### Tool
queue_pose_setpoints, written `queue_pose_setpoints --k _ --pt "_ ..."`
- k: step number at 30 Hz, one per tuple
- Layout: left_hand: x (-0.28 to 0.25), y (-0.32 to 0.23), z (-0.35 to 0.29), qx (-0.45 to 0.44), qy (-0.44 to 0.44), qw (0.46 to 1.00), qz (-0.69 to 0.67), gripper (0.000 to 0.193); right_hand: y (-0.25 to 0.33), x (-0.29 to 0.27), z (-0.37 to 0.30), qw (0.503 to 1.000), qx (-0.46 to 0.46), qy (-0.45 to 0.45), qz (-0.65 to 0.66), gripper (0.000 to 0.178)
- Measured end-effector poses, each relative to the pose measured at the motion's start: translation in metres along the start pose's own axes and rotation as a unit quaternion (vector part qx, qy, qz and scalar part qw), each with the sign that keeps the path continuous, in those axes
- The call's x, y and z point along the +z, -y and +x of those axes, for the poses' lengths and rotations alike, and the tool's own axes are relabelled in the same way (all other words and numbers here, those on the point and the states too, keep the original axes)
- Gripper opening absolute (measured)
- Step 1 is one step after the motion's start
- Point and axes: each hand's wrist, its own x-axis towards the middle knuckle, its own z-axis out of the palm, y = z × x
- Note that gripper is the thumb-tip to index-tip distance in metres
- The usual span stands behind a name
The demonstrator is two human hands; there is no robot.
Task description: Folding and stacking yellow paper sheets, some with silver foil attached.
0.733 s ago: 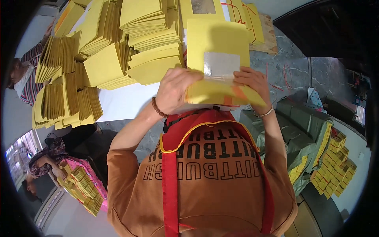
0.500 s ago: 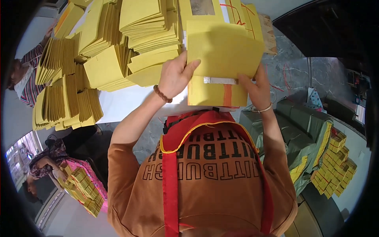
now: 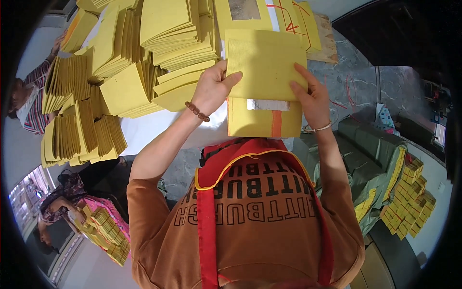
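Observation:
A stack of yellow paper sheets (image 3: pixel 262 60) lies in front of me at the table edge. My left hand (image 3: pixel 211 89) grips its left side, thumb on top, the other fingers partly hidden at the edge. Across from it, my right hand (image 3: pixel 312 98) rests at the right edge with thumb and forefinger apart on the top sheet; its remaining fingers are hidden. Nearer to me, under the upper sheets, another yellow piece (image 3: pixel 250 123) shows a whitish-silver patch (image 3: pixel 269 104) and an orange-red stripe (image 3: pixel 276 123).
Many stacks of folded yellow paper (image 3: pixel 168 24) cover the table's left side. Red-string-tied bundles (image 3: pixel 293 21) lie at the back. Green-covered goods (image 3: pixel 368 149) and piled yellow bundles (image 3: pixel 409 207) stand at right. Two people (image 3: pixel 36 96) work at left, one beside a pink-edged box (image 3: pixel 118 216).
My right thumb and forefinger have moved up the sheet's right side and spread apart. My left hand keeps its grip. The view has shifted slightly, and the papers sit a little lower.

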Motion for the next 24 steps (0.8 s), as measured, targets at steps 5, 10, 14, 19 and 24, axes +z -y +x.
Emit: queue_pose_setpoints --k 5,10,14,19,24 --pt "-0.008 0.002 0.006 -0.024 0.003 0.998 0.065 0.018 -0.002 0.002 0.002 1.0 0.003 -0.009 0.014 0.04" --pt "-0.004 -0.005 -0.001 -0.01 -0.019 1.0 0.009 0.034 -0.002 0.006 0.002 1.0 0.002 -0.024 0.007 0.039" --pt "0.006 -0.032 -0.011 0.333 -0.118 0.815 0.46 0.058 -0.002 0.008 0.0 0.999 -0.005 -0.044 0.004 0.038" --pt "0.033 -0.01 -0.01 0.348 0.059 0.784 0.51 0.066 0.007 0.005 0.0 0.999 0.021 -0.041 0.008 0.037" --pt "0.031 0.0 -0.008 0.322 0.08 0.76 0.559 0.065 0.017 0.005 -0.014 0.856 -0.224 -0.089 -0.457 0.045"
